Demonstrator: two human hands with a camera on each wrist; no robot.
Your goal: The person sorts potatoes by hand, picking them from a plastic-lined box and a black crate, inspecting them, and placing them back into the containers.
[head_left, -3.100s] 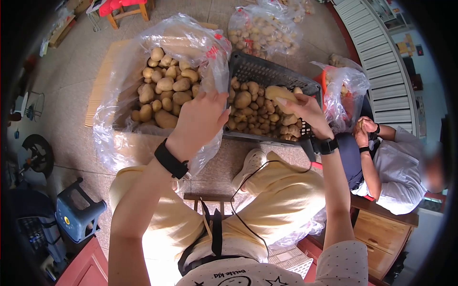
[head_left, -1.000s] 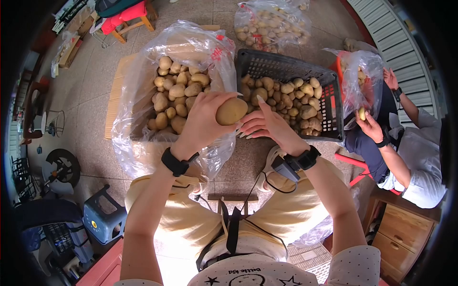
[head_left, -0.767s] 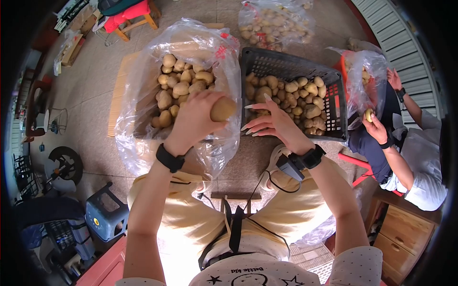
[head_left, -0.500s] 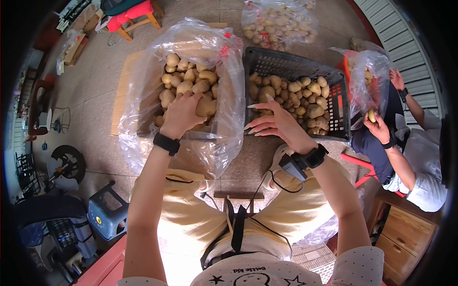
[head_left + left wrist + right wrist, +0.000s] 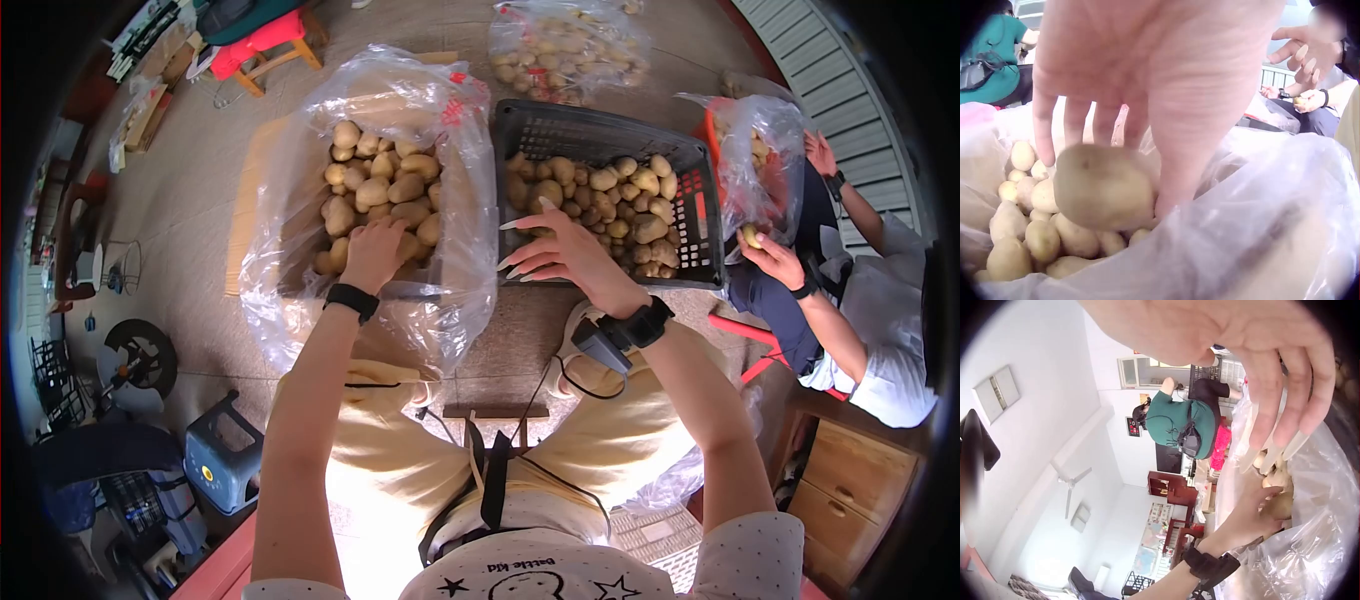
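My left hand (image 5: 375,255) reaches down into the plastic-lined cardboard box (image 5: 365,300), among tan potatoes (image 5: 375,190). In the left wrist view a large, slightly blurred potato (image 5: 1104,187) sits under the palm, the thumb at its right side and the fingers behind it. The right wrist view also shows this left hand (image 5: 1247,515) with a potato between thumb and fingers. My right hand (image 5: 575,255) hovers over the near left part of the black crate (image 5: 600,125), fingers spread and nothing in them. Smaller potatoes (image 5: 640,205) fill the crate's floor.
A clear bag of potatoes (image 5: 570,50) lies behind the crate. At the right a seated person (image 5: 860,310) holds a potato beside a plastic-lined red container (image 5: 745,150). A blue stool (image 5: 225,450) stands at the left; a wooden cabinet (image 5: 850,490) at the right.
The left hand has carried a large potato from over the crate's left edge down into the lined box. The right hand, earlier holding a long potato, now hovers with fingers spread.
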